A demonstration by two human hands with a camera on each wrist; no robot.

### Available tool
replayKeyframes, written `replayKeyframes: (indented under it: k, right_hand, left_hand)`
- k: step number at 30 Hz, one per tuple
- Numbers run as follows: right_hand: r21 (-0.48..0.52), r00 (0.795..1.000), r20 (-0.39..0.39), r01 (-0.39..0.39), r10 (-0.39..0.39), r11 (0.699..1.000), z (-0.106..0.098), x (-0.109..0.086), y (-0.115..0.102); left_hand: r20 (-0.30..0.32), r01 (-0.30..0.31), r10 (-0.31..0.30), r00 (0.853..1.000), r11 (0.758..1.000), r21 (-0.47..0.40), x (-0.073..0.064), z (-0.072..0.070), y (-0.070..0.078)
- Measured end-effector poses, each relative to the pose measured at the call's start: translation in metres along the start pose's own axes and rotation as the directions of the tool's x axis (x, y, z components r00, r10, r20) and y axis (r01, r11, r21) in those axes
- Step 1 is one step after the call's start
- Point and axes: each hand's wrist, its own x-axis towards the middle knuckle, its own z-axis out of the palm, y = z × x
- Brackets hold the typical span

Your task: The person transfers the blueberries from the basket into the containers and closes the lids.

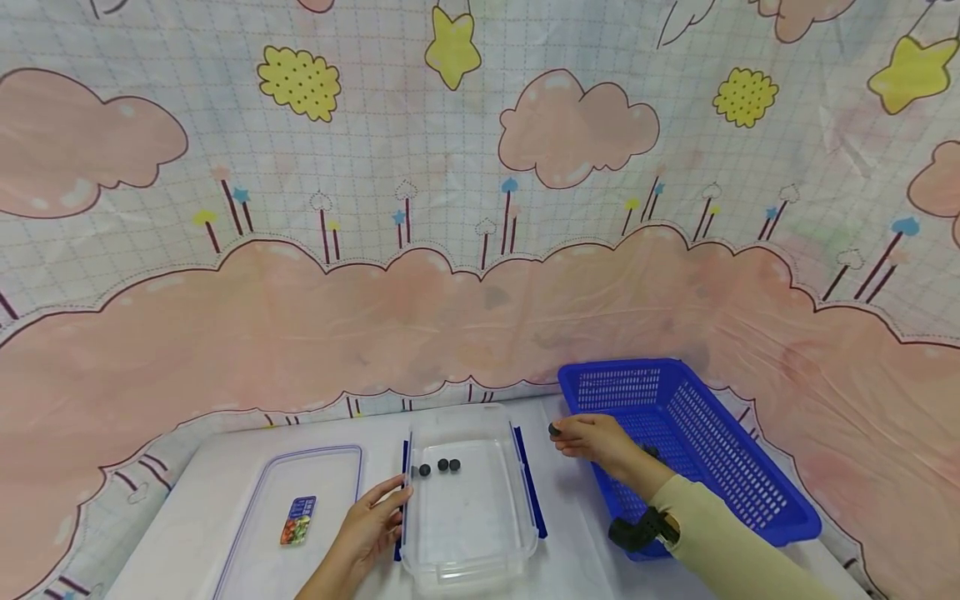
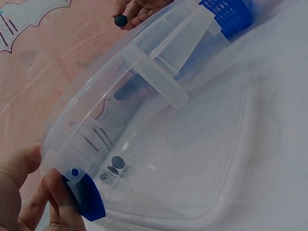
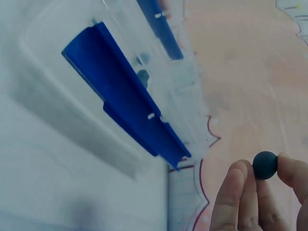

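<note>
A clear plastic box (image 1: 468,517) with blue side latches stands at the middle of the table. Inside it, toward the far left, lie three small dark balls (image 1: 443,465). My left hand (image 1: 369,523) grips the box's left wall, thumb on the rim and fingers by the blue latch (image 2: 89,196). Between thumb and fingertips my right hand (image 1: 596,442) pinches another dark ball (image 3: 265,165), held up between the box and the blue basket (image 1: 720,433). In the left wrist view that ball shows beyond the box's rim.
The blue perforated basket at the right holds some dark items (image 1: 651,452), partly hidden by the right forearm. At the left lies a clear lid (image 1: 258,508) with a purple edge and a colourful label (image 1: 298,521). A patterned cloth (image 1: 465,325) hangs behind the table.
</note>
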Motion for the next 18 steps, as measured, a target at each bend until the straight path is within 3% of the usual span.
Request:
replayKeyframes:
  k: [8,18]
  right_hand:
    - [0.009,0.999,0.044,0.001,-0.002,1.0,0.011,0.003,0.005]
    - [0.06,1.0,0.005,-0.031,0.031,0.998,0.021,0.008,0.006]
  left_hand:
    - [-0.004,0.01,-0.01,1.0,1.0,-0.001,-0.001,0.0,0.001]
    - [-0.004,0.014,-0.014,1.0,1.0,0.004,-0.002,0.001,0.003]
